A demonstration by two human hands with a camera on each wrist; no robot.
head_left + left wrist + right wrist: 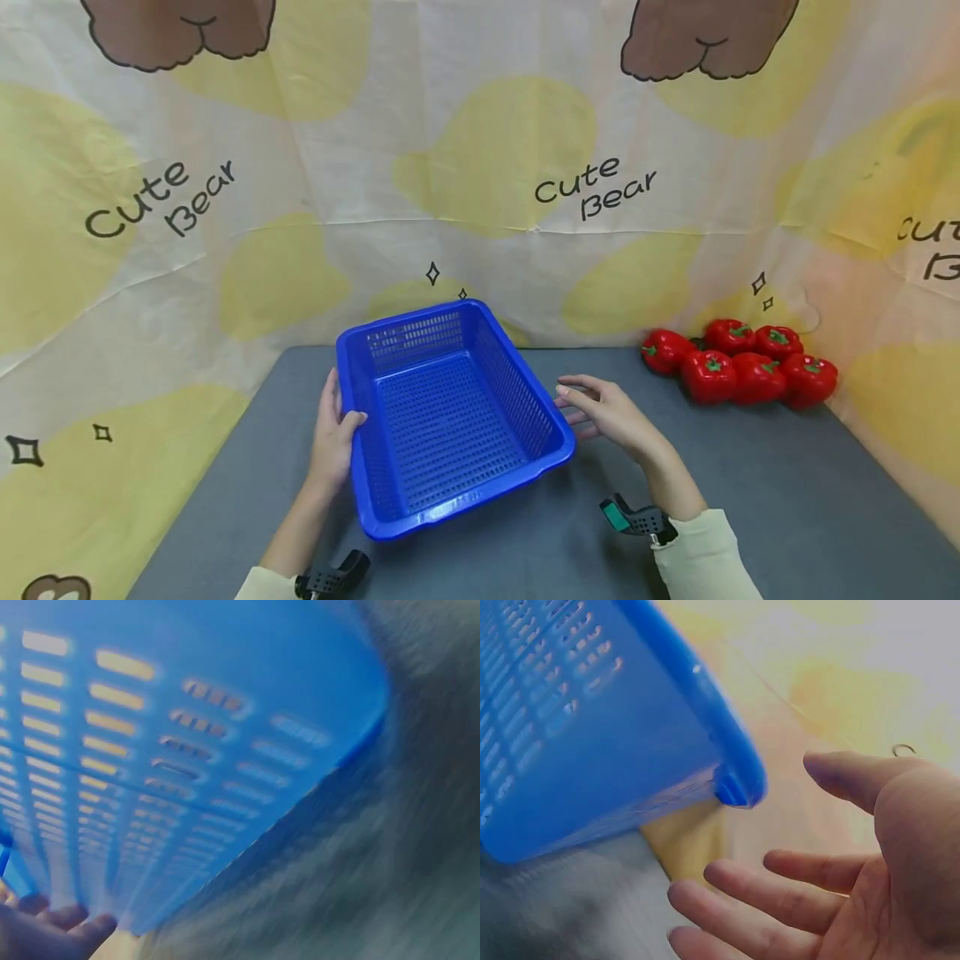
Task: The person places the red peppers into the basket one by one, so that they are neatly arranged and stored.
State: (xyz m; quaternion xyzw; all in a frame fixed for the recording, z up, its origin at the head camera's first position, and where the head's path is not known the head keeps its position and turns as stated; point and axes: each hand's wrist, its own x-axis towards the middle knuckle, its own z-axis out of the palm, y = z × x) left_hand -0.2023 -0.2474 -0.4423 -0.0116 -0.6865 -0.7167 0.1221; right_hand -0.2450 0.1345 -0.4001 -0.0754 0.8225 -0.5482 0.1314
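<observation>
Gripping the blue basket (pixel 450 425) by its left side, my left hand (pixel 330 442) has its thumb hooked over the rim, with the other fingers along the outside of the slotted wall. The basket is tilted, its hollow turned toward me, over the middle of the grey table (pixel 465 575); whether its lower edge touches the tabletop I cannot tell. My right hand (pixel 607 412) is just beside the basket's right wall, its fingers (pixel 772 896) apart and loosely bent, with nothing between them; the right wrist view shows a gap between them and the rim. Beyond that hand, at the table's far right, red peppers (pixel 757 379) with green stems sit bunched together. A yellow-and-white cloth (pixel 480 167) printed "Cute Bear" hangs behind. Pale sleeves (pixel 708 554) cover my forearms.
</observation>
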